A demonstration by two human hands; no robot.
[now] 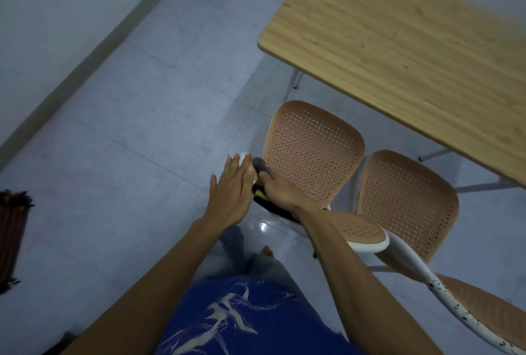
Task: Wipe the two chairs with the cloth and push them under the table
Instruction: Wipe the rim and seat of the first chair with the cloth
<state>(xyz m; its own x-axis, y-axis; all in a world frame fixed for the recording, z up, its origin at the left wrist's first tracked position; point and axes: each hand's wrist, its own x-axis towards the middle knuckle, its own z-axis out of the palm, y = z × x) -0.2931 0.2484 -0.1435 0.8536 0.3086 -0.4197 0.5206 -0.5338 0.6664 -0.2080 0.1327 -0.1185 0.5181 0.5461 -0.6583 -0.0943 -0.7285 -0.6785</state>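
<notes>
Two chairs with perforated tan seats and white frames stand side by side in front of the wooden table (412,41). The left chair (310,152) is nearer the table corner and the right chair (404,201) is beside it. My right hand (280,191) presses a dark cloth (260,168) with a yellow patch against the left edge of the left chair's seat. My left hand (234,187) is flat with fingers together, resting against the white rim at that same edge, touching the cloth. Both chair backs curve toward me at the lower right.
Pale tiled floor (128,141) stretches to the left up to a white wall (57,27). A dark striped mat (12,238) lies at the left edge. The table's thin legs (294,81) stand behind the chairs. My feet and blue shirt are below.
</notes>
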